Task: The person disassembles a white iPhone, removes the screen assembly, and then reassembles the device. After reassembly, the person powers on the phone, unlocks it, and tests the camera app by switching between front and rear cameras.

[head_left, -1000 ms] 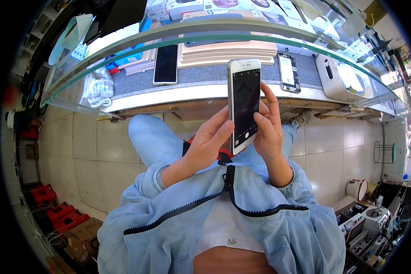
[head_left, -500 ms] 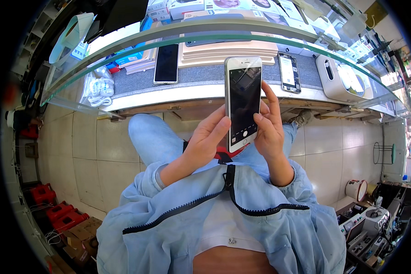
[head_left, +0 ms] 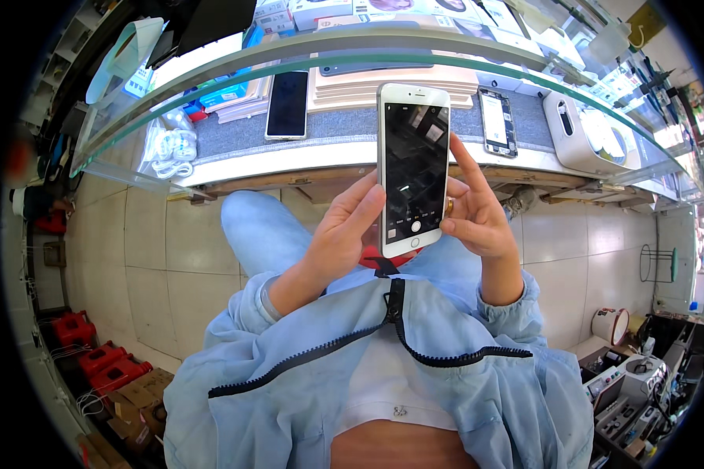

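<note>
A white smartphone (head_left: 413,168) stands tilted up in front of me, its dark screen showing a camera view with a round white button near the bottom. My left hand (head_left: 343,227) closes on its left edge, the thumb along the side and the other fingers partly hidden behind it. On the right edge, my right hand (head_left: 479,219) grips with the thumb near the lower corner and the index finger stretched up along the side. A ring shows on one right finger.
Beyond the phone lies a glass-fronted counter (head_left: 235,148) with a dark-screened phone (head_left: 287,105), an opened phone (head_left: 497,121), a stack of pale folders (head_left: 344,92), a white container (head_left: 575,137) and bundled white cables (head_left: 174,148). Red cases (head_left: 117,375) sit at lower left, repair equipment (head_left: 641,383) at lower right.
The smartphone has risen slightly and turned to face me more. My right hand has shifted right, its thumb moving off the screen to the phone's lower right edge.
</note>
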{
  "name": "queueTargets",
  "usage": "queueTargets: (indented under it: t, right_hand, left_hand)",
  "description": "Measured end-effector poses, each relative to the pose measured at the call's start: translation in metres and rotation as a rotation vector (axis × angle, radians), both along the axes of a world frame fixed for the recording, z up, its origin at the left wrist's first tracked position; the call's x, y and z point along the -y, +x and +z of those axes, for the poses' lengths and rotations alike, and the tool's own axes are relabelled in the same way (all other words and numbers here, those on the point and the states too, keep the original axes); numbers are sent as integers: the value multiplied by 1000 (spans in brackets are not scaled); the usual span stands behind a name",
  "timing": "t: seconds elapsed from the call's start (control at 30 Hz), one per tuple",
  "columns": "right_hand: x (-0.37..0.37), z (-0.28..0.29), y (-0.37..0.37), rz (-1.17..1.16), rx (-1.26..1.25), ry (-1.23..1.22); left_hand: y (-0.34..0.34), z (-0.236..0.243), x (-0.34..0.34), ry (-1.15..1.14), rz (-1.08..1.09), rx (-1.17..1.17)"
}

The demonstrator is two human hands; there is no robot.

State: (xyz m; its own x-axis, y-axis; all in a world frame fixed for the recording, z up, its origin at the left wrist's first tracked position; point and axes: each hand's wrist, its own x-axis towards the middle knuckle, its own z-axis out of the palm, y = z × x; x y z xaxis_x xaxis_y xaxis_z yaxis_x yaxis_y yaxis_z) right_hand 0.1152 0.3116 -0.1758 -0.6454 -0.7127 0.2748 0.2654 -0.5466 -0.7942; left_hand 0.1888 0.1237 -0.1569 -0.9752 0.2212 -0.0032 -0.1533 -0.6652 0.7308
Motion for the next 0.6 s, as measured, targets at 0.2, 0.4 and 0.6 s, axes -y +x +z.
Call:
queueTargets:
  t: [0.2,0.4,0.6]
  right_hand:
    - [0,0,1,-5,4,4]
    - [0,0,1,-23,-13,19]
    - [0,-4,0,-21,-20,21]
  left_hand:
    - [1,2,0,15,-14,10]
    - [1,1,-1,-13,9,14]
    - [1,1,-1,-15,12,30]
